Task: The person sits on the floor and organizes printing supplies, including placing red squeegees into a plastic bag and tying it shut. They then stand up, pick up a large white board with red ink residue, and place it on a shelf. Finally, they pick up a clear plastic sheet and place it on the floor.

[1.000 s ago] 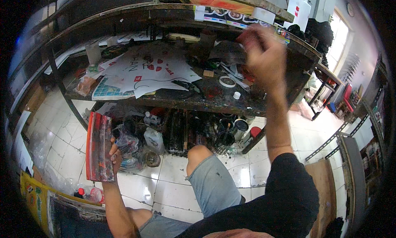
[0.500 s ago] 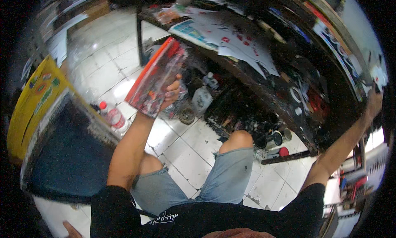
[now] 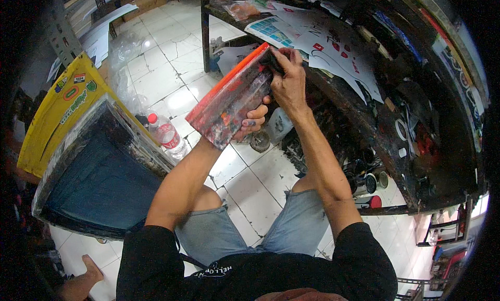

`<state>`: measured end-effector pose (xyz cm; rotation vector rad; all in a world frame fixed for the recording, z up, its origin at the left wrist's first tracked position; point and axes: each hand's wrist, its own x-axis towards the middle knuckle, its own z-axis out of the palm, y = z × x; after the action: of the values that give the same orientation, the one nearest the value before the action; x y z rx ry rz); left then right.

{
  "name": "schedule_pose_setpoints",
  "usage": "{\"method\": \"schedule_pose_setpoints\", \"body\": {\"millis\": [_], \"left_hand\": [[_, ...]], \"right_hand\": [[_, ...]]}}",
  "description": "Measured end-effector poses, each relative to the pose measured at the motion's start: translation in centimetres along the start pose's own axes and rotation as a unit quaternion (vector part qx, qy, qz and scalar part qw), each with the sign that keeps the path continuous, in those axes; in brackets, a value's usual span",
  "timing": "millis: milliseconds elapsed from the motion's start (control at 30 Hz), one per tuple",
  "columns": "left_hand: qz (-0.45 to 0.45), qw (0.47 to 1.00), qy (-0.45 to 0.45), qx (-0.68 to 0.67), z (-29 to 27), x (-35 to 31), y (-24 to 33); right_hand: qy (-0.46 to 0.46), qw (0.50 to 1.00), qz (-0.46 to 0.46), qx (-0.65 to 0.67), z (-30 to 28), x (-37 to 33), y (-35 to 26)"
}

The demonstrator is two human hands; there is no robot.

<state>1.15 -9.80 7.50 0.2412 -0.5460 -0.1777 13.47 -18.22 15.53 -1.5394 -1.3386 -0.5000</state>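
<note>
Item held: one long squeegee, orange-red along its upper edge, its broad face smeared with dried ink. I find it raised in front of the chest, above the white floor tiles and just short of the dark workbench. Its long axis runs on a slant from the lower near end by the left hand up and away to the far end at the right hand; the far end points toward the printed sheets on the bench. I see the left hand clamped under the lower part, fingers curled around the face, and the right hand closed over the top far end. Both hands touch it, set close together; neither is nearer. Also present: a plastic bottle with a red cap on the floor, a dark-meshed printing frame leaning to the left, a yellow board behind it.
</note>
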Motion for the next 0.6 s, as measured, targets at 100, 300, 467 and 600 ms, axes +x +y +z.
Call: {"method": "schedule_pose_setpoints", "body": {"millis": [100, 300, 467, 600], "left_hand": [[0.035, 0.999, 0.003, 0.016, -0.5, -0.9, 0.5], [0.039, 0.999, 0.006, 0.023, -1.3, -1.7, 1.3], [-0.01, 0.999, 0.031, 0.034, -1.1, -0.6, 0.4], [0.021, 0.999, 0.019, -0.013, -1.0, -0.9, -0.3]], "right_hand": [[-0.018, 0.999, 0.014, 0.049, 1.3, -1.0, -0.1], [-0.016, 0.997, -0.059, 0.042, 1.9, -2.1, -1.0], [0.081, 0.996, -0.016, -0.035, 1.5, 1.7, 1.9], [0.038, 0.999, -0.002, 0.001, 3.1, -0.5, 0.6]]}}
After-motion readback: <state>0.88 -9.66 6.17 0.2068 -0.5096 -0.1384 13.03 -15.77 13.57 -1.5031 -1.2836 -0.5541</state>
